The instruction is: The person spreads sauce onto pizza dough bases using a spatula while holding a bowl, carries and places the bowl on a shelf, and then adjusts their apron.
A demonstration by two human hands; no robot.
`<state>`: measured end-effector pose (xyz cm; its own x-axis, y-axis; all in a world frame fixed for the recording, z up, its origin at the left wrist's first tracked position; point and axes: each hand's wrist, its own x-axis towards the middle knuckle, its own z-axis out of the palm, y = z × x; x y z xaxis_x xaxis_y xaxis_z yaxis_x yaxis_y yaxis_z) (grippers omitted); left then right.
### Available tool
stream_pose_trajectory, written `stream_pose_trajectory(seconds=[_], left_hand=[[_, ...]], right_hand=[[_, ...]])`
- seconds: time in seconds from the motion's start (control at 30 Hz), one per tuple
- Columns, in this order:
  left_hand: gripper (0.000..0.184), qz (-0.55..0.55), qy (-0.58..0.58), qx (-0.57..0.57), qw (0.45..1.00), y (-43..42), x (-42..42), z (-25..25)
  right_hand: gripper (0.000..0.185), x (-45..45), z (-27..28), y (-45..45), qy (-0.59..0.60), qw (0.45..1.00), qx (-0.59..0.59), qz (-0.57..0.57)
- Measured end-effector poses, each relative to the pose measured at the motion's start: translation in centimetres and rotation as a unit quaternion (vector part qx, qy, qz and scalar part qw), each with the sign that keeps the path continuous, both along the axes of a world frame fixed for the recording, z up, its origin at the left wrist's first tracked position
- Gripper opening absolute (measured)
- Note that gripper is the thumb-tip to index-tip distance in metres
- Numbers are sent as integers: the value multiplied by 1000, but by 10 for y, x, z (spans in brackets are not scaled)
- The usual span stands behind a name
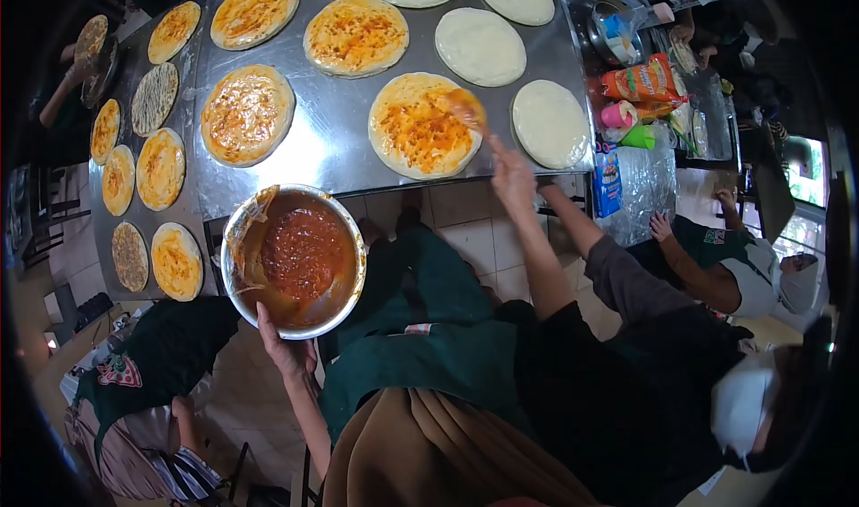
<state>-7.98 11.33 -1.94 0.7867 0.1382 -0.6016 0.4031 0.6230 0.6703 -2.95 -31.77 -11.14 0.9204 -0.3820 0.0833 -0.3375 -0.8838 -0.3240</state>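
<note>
My left hand [288, 353] grips the rim and side of a steel bowl [356, 279], tilted toward me in front of the table edge. Chunky red sauce [307, 247] fills its bottom and smears its wall. In my right hand [514, 181] is a sauce-coated spoon [467, 110], its head blurred by motion. The spoon is over the right side of a round flat dough [420, 140], which has orange-red sauce across its middle. To the right of that hand lies a plain pale dough round [551, 124].
The metal table [335, 162] carries several sauced rounds [247, 115] and plain ones [480, 47]. A co-worker's arm [582, 222] reaches close beside my right arm. Packets [642, 85] and cups [619, 114] stand on a side table. Other people stand around.
</note>
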Motion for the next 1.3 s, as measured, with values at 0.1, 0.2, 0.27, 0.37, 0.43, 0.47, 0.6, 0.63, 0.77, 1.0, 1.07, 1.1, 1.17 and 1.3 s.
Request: stream_pose_trajectory(seconds=[0.1,0.2,0.27,0.37,0.43,0.47,0.6,0.63,0.77,1.0,1.07,1.1,1.17,1.3], left_hand=[[57,4,2,-18,1000,-1,1,-1],[56,-7,-2,-26,1000,2,-1,-6],[57,-8,-13,-1,1000,3,-2,-8],[57,-27,-13,-13,999,0,1,1],[57,-11,3,-19,1000,0,1,2],[57,-5,12,-24,1000,-1,1,1],[56,-30,4,-25,999,2,1,-2],[56,-32,4,-20,999,0,2,1],[57,-24,-5,-13,1000,-3,3,7],[58,-24,5,-22,999,0,4,3],[59,-24,2,-17,1000,1,3,3],[58,-17,4,-20,1000,1,2,4],[56,-9,7,-30,999,-2,4,6],[57,-19,15,-25,999,-2,4,4]], right_hand=[[36,-8,2,-14,-66,996,48,-31],[36,7,0,14,-70,994,79,28],[36,7,0,17,-29,997,68,21],[36,-3,-7,-11,-21,998,56,-17],[36,-10,6,-19,-32,995,77,-48],[37,-8,6,-16,-53,994,88,-26],[38,27,-6,4,-34,998,55,15],[38,33,-15,-1,-34,998,43,10],[36,15,-3,-20,-5,996,66,-59],[41,-12,-7,8,3,998,69,-13],[40,-27,-8,-4,-1,994,99,-45],[40,-33,-5,-11,-11,994,98,-50],[40,-43,-2,-22,-33,993,92,-65],[39,-20,2,-2,-36,996,78,-35]])
